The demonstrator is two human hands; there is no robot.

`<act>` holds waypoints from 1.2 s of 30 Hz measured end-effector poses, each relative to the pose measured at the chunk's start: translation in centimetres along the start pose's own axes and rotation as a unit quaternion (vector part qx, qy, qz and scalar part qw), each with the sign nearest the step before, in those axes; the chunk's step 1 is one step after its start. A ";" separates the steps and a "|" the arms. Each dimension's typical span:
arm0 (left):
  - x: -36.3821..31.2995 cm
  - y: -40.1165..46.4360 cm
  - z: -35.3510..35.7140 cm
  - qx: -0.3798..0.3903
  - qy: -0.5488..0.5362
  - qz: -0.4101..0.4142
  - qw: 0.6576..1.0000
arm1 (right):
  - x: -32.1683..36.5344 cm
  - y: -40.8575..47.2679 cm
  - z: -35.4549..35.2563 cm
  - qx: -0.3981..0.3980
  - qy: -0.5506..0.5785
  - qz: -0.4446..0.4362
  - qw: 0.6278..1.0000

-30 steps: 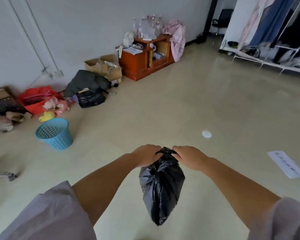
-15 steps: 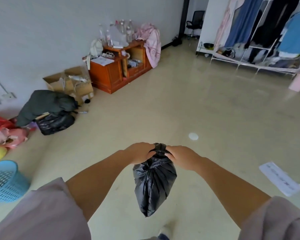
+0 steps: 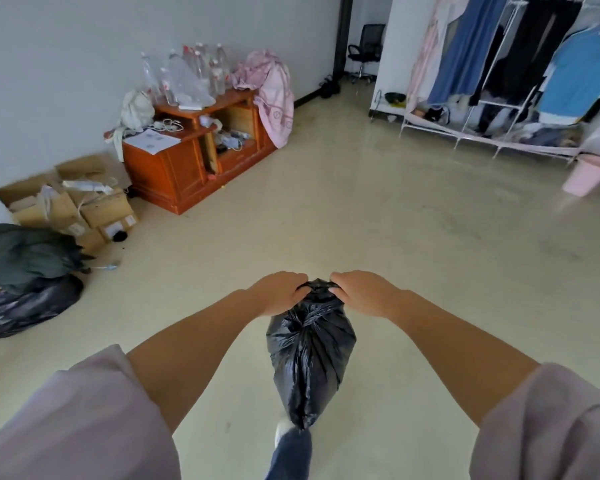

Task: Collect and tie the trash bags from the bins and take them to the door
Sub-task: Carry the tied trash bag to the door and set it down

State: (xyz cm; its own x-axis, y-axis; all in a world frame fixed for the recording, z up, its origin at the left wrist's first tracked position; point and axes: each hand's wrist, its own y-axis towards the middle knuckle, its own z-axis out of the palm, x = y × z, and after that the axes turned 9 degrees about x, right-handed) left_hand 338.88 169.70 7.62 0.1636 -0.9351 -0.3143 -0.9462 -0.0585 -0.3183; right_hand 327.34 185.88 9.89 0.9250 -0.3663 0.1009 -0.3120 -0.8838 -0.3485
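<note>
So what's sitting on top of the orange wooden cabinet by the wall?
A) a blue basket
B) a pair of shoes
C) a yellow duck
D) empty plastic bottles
D: clear plastic bottles stand in a bunch on top of the wooden cabinet, next to a pink cloth draped over its end.

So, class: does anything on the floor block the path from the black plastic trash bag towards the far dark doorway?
Nothing visible does. Both hands hold the black plastic trash bag; the beige floor ahead is bare, with the orange wooden cabinet left and white clothes rack right.
</note>
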 end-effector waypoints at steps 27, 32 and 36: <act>12.5 63.4 -29.0 0.021 0.000 0.000 1.000 | -51.7 42.4 -22.7 0.012 0.037 -0.001 0.999; 18.6 73.5 -32.7 0.031 -0.004 -0.023 0.999 | -58.4 53.6 -25.7 0.031 0.016 -0.027 0.999; 24.2 82.8 -37.3 0.039 -0.001 -0.012 0.999 | -64.1 63.1 -28.7 0.020 0.042 -0.026 0.999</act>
State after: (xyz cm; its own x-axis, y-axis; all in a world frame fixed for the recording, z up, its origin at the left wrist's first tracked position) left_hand 254.10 129.21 7.01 0.1860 -0.9332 -0.3076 -0.9177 -0.0532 -0.3936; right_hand 242.10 145.26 8.22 0.9178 -0.3445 0.1975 -0.2532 -0.8908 -0.3773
